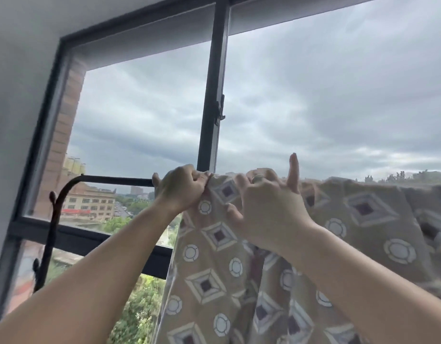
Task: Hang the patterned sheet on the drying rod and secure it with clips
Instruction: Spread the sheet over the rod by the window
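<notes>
Patterned sheet [214,281] draped over drying rod [115,181], edge being set. Left hand [179,189] fingers grip its left corner. Right hand [269,207] pinches the top fold. Next: clips, none seen.

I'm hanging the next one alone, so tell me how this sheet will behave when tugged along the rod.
Probably floppy: the sheet hangs in deep folds below the rod and bunches where the left hand grips its edge. Likely light enough to slide, since the right hand holds it with one finger raised. With no clip visible, it may slip off.
</notes>
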